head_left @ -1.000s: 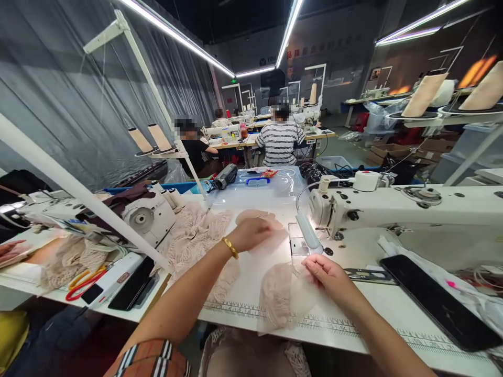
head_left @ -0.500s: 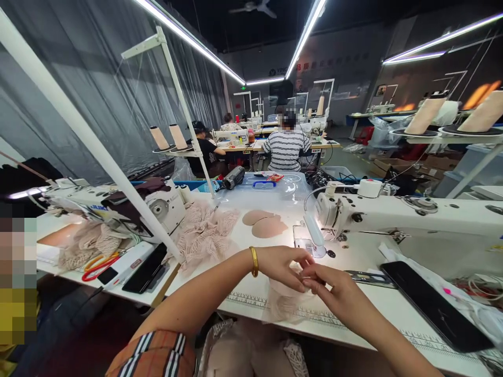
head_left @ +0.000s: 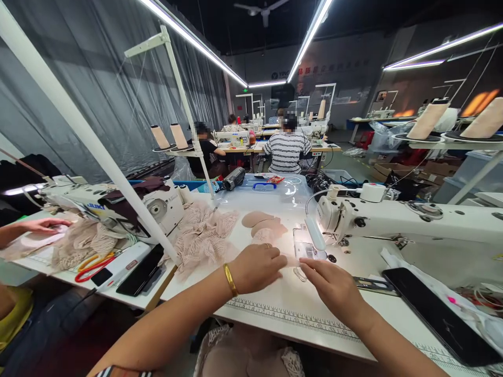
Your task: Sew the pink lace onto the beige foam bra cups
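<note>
My left hand, with a gold bangle at the wrist, is closed on a sheer beige fabric piece over the white table. The fabric stretches across to my right hand, whose fingertips pinch its other end. Just beyond my left hand lie two beige cup-shaped pieces. A heap of beige lace is to their left. The sewing machine stands to the right, its needle area lit, close to my right hand.
A black phone and a metal tool lie at the right. A ruler strip runs along the front edge. At the left, a co-worker's hand rests near another machine; red-handled scissors lie there.
My left hand has moved left and up, away from my right hand, and the fabric is now drawn out between them. A co-worker's hand now shows at the left.
</note>
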Available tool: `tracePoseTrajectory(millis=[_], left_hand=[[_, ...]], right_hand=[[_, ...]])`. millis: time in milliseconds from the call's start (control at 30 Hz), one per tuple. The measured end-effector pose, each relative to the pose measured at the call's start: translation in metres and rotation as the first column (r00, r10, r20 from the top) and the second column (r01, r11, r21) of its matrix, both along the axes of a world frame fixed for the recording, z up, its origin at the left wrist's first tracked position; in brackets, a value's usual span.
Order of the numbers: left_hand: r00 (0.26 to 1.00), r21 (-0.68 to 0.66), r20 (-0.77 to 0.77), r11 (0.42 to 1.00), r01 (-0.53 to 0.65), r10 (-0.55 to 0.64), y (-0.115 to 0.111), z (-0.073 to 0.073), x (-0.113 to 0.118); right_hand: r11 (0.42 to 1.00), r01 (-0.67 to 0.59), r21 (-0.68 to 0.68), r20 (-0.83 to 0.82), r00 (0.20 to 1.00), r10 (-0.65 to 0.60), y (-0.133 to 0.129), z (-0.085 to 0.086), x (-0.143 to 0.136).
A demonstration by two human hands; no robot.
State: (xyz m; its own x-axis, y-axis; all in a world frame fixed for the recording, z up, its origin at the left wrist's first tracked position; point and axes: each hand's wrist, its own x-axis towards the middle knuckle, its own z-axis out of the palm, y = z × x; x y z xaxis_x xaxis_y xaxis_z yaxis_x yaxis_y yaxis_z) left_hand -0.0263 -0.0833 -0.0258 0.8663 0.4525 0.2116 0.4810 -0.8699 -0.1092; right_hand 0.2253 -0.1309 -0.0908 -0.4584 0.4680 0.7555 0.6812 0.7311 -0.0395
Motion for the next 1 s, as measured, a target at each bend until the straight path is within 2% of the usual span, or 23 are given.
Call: tracePoseTrajectory(millis=[67,167,300,367,533,800,1000], left_hand=[[0.993,-0.025,-0.103,0.998,0.058,-0.06,-0.002,-0.012,0.006],[0.982,-0.024,-0.14,0.992,0.126,-0.128,0.009,-0.028,0.028],[0.98,-0.07,-0.185,0.996,0.057,-0.069,0.035,-0.046,0.065],[0.981,-0.087,-0.192,0.996,0.025,-0.041,0.042,-0.055,0.076],[0.998,-0.024,-0.035,0.998,0.056,-0.056,0.044,-0.076,0.075],[0.999,0.037,0.027,0.998,0.044,-0.045,0.042,-0.085,0.076],[0.999,-0.03,0.038,0.999,0.029,-0.028,0.038,-0.082,0.082]], right_hand=[[0.987,-0.013,-0.158,0.054,0.998,0.022,0.01,-0.017,0.009],[0.961,-0.017,-0.276,0.095,0.995,0.045,0.026,-0.031,0.025],[0.949,-0.038,-0.314,0.141,0.986,0.086,0.043,-0.036,0.047],[0.95,-0.031,-0.311,0.158,0.984,0.084,0.046,-0.038,0.056],[0.942,-0.018,-0.335,0.163,0.984,0.076,0.04,-0.037,0.068],[0.9,-0.029,-0.435,0.158,0.981,0.109,0.038,-0.027,0.073],[0.866,-0.049,-0.498,0.135,0.982,0.133,0.037,-0.026,0.077]])
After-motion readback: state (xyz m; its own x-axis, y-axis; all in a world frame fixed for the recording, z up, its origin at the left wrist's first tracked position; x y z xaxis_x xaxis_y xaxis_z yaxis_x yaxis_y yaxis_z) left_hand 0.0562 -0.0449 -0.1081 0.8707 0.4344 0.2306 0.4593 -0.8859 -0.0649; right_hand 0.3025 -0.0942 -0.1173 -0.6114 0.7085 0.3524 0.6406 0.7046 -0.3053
